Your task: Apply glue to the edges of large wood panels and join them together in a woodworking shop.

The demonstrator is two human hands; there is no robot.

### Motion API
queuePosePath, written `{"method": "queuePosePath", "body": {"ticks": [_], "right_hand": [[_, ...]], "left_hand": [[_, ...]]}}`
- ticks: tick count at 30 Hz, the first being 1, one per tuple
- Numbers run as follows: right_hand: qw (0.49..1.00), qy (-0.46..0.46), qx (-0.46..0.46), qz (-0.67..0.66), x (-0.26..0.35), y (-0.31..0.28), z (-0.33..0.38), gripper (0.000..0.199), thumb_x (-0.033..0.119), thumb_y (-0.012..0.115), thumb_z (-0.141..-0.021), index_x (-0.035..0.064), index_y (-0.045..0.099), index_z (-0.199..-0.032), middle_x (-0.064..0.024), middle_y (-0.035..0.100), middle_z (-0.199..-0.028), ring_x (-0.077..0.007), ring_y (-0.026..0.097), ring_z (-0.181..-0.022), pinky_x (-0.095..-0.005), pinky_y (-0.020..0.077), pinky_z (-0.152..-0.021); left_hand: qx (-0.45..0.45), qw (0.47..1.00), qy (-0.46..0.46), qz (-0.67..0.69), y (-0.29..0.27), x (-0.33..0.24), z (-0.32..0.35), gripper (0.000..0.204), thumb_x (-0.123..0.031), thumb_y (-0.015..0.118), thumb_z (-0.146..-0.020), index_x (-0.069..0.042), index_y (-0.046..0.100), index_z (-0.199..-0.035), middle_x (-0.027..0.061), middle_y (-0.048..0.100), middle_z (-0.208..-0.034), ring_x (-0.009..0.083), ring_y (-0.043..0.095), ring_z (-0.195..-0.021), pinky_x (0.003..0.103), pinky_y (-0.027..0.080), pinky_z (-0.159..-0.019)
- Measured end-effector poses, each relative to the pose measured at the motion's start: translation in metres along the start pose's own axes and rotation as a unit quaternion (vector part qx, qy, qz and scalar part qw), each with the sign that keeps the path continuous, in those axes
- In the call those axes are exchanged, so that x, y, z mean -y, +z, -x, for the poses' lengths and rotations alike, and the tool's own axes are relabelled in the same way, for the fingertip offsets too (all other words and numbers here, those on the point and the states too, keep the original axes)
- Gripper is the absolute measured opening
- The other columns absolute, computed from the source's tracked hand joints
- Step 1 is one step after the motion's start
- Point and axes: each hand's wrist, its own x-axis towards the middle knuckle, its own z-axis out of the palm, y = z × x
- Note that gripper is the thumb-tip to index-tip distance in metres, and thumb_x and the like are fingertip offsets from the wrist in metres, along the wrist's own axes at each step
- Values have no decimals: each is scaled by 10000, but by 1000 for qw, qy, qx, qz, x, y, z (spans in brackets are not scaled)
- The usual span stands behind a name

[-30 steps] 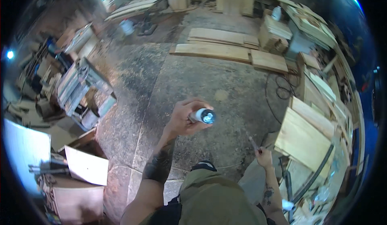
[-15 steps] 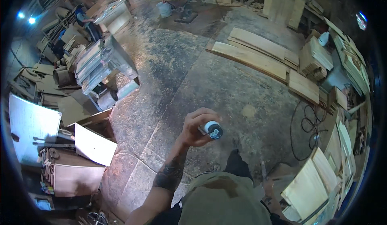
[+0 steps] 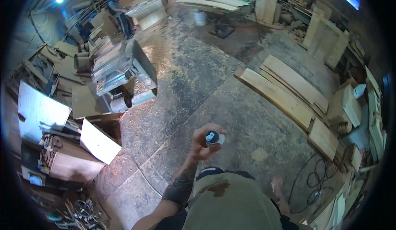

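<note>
My left hand (image 3: pixel 201 144) is raised in front of my body, its fingers wrapped round a small white bottle (image 3: pixel 213 137). The bottle's dark top, smeared with something pale, faces up toward me. Lower and to the right, my right hand (image 3: pixel 276 184) hangs beside my body above the floor. It is small and blurred, so its fingers cannot be made out. No object shows clearly at that hand.
Long boards (image 3: pixel 284 94) lie on the floor to the right, near a coiled cable (image 3: pixel 319 180). Leftward stand a metal woodworking machine (image 3: pixel 123 69) and pale panels (image 3: pixel 99 141). A person (image 3: pixel 119 15) stands by a far bench (image 3: pixel 148 11). Sawdust covers parts of the floor (image 3: pixel 185 85).
The view has shifted, and the machine and boards sit farther right in it. The bottle has tilted in my left hand, its top swinging from lower right to the left. My right hand shows more plainly.
</note>
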Motion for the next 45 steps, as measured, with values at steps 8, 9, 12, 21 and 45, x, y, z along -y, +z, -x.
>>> {"method": "queuePosePath", "body": {"ticks": [8,9,12,21,45], "right_hand": [[983,-15,156,-93,397,44,-169,235,185,522,-982,23,627,-849,-63,590,-679,-183,526,-573,-356,442,-567],[987,-65,136,-56,411,56,-185,242,177,514,-984,23,628,-836,-59,592,-669,-179,535,-563,-360,442,-557],[988,-95,116,-21,431,117,-210,267,175,521,-979,12,632,-799,-70,610,-682,-190,564,-592,-364,452,-571],[933,-149,165,283,466,190,-209,326,294,601,-874,-4,731,-888,-215,708,-850,-393,669,-775,-476,540,-756],[979,-69,193,15,1015,569,-543,324,313,659,-907,-3,678,-840,-113,647,-712,-243,627,-662,-403,508,-634]], "left_hand": [[-85,976,-162,-114,-57,60,-36,468,-434,813,-858,-55,680,-1097,53,704,-1052,193,652,-1003,376,495,-912],[-88,980,-163,-79,-67,70,-46,473,-444,795,-876,-59,672,-1120,39,695,-1067,179,642,-1030,371,482,-934],[-107,980,-161,-41,-105,114,-73,472,-443,761,-907,-54,650,-1153,59,683,-1111,187,629,-1075,381,472,-965],[-254,948,-193,2,-259,207,-168,344,-308,663,-996,-37,610,-1201,79,676,-1114,190,630,-1033,359,482,-923],[-407,871,-276,14,-572,484,-592,339,-242,649,-1015,-18,609,-1266,73,667,-1153,183,623,-1045,340,484,-929]]}}
